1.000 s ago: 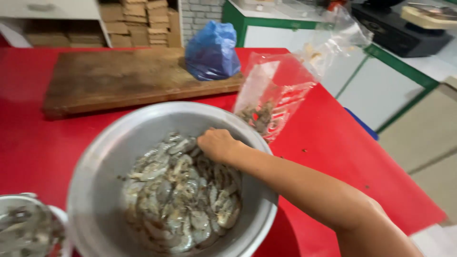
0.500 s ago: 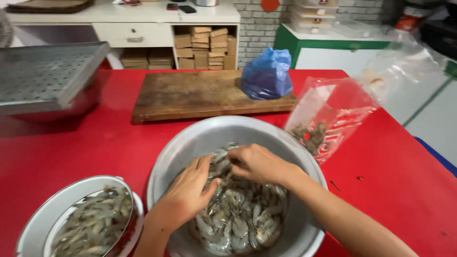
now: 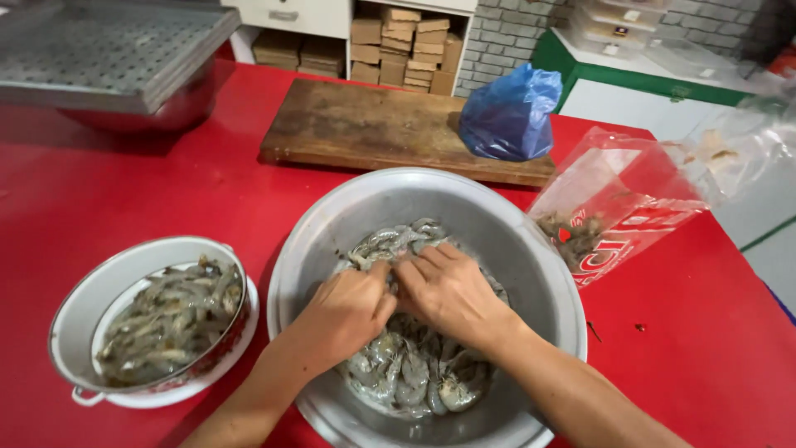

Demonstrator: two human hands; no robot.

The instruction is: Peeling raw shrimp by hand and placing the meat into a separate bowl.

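A large metal bowl sits on the red table and holds a heap of raw grey shrimp. Both hands are down in the bowl, side by side over the heap. My left hand and my right hand have their fingers curled together on one shrimp between them; the shrimp itself is mostly hidden under the fingers. Left of the big bowl stands a smaller white enamel bowl with more shrimp in it.
A wooden cutting board lies behind the bowl with a blue plastic bag on its right end. A clear plastic bag with red print holding scraps lies to the right. A perforated metal tray is at the back left.
The view has swung left and down. My left hand came into the bowl beside the right one, and both have closed together on a shrimp.
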